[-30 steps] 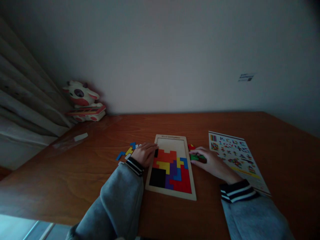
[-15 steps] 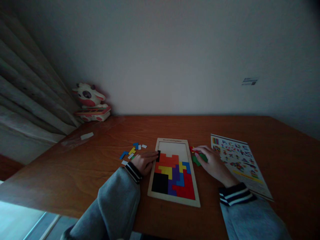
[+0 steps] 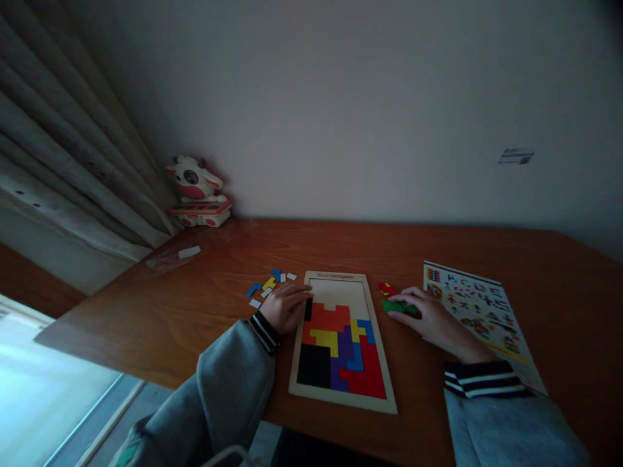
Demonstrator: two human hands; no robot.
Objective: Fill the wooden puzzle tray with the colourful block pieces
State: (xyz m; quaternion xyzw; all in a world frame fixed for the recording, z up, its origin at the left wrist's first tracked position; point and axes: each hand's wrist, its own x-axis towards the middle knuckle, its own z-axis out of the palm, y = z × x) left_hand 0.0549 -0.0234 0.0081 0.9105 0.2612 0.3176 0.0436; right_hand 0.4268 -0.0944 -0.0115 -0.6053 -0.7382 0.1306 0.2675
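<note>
A wooden puzzle board (image 3: 343, 403) lies on the table, its lower part filled with orange, yellow, purple, blue and red pieces. Bare pale base shows at its far end, and a dark area at its near left corner. My left hand (image 3: 285, 306) rests on the board's left rim, fingers stretched over a black piece (image 3: 308, 311). To the right of the board, my right hand (image 3: 428, 318) has its thumb and fingers closed around a green puzzle piece (image 3: 393, 307) at the table top. Red and yellow pieces (image 3: 386, 288) lie just beyond those fingertips.
Several loose blue, yellow and white pieces (image 3: 269, 283) lie left of the board. A printed pattern sheet (image 3: 487, 311) is under and beyond my right forearm. A cow toy (image 3: 199, 191) stands at the back left by the curtain (image 3: 73, 143). Behind the table (image 3: 331, 243) rises a wall.
My right hand has come nearer from the red and yellow pieces and closed on the green piece. My left hand stays at the board's rim. The whole view has shifted slightly.
</note>
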